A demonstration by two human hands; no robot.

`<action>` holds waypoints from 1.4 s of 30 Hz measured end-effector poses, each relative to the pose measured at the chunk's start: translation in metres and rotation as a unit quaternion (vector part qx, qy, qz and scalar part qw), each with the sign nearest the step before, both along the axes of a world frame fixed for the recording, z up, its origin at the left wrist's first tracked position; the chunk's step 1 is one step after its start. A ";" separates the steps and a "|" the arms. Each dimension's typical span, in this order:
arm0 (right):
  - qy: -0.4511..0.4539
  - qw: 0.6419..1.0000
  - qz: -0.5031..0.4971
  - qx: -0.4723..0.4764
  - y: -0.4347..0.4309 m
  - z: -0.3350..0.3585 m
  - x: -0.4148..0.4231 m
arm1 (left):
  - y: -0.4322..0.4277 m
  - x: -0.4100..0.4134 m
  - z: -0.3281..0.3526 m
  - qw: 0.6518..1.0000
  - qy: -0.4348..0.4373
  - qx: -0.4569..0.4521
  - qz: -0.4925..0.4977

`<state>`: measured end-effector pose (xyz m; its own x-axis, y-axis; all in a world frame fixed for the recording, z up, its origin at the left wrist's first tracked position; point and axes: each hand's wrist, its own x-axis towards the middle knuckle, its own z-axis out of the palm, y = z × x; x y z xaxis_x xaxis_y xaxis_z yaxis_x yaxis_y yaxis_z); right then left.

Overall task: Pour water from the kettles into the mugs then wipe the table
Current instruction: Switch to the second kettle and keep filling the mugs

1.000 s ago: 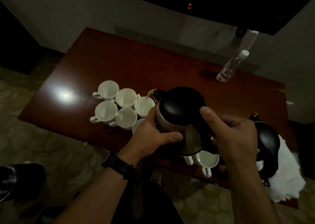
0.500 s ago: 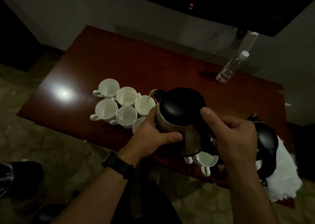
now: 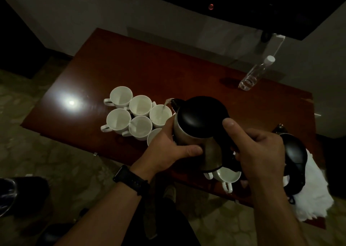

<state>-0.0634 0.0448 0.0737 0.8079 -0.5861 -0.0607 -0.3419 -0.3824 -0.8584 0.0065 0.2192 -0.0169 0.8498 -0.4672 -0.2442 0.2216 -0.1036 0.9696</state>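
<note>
My right hand (image 3: pixel 262 156) grips the kettle (image 3: pixel 200 118) by its handle. My left hand (image 3: pixel 168 148) hugs its near side. Water (image 3: pixel 164 107) still runs into the same mug (image 3: pixel 160 115) on the left.

Left hand (image 3: pixel 168 149) bare, forearm bare to frame edge. Black watch (image 3: pixel 131 181) on left wrist, just behind grip: dark squarish case at outer side, ridged black strap. Right hand (image 3: pixel 262 152) and forearm bare. Below grip, toward wearer: dark trousers (image 3: pixel 164 225), dull shoe tip (image 3: pixel 169 193), detail lost in gloom.
</note>
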 end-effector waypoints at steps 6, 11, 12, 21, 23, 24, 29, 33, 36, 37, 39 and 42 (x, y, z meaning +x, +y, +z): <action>0.002 1.000 -0.002 0.003 0.001 0.001 -0.001 | 0.003 0.004 -0.002 1.000 -0.012 0.015 -0.017; 0.007 1.000 -0.003 0.011 0.004 0.001 -0.002 | 0.004 0.003 -0.001 0.999 -0.014 0.032 -0.015; 0.006 1.000 -0.002 0.012 0.004 0.001 -0.002 | 0.004 0.003 0.000 0.999 -0.014 0.033 -0.013; -0.004 1.000 -0.002 0.018 0.003 0.001 -0.003 | 0.003 0.002 0.004 0.999 -0.016 0.031 -0.013; -0.003 1.000 -0.006 0.020 0.002 0.000 -0.004 | 0.002 0.002 0.004 0.999 -0.014 0.033 -0.014; -0.002 1.000 -0.007 0.020 0.001 0.000 -0.004 | 0.002 0.002 0.004 0.999 -0.014 0.032 -0.014; 0.003 1.000 -0.003 0.013 0.001 0.000 -0.005 | 0.001 0.000 0.003 0.999 -0.013 0.027 -0.017; 0.003 1.000 -0.001 0.009 0.001 0.000 -0.004 | 0.001 -0.001 0.003 1.000 -0.007 0.019 -0.016; 0.006 1.000 0.001 0.008 0.002 0.000 -0.003 | 0.001 -0.001 0.002 1.000 -0.006 0.014 -0.011; 0.007 1.000 0.002 0.009 0.002 0.000 -0.003 | 0.002 -0.001 0.002 1.000 -0.008 0.013 -0.009; 0.010 1.000 0.000 0.009 0.002 0.000 -0.002 | 0.003 -0.001 0.001 1.000 -0.010 0.015 -0.009; 0.008 1.000 -0.003 -0.001 0.002 0.001 -0.002 | 0.004 -0.001 0.002 1.000 -0.003 0.022 -0.014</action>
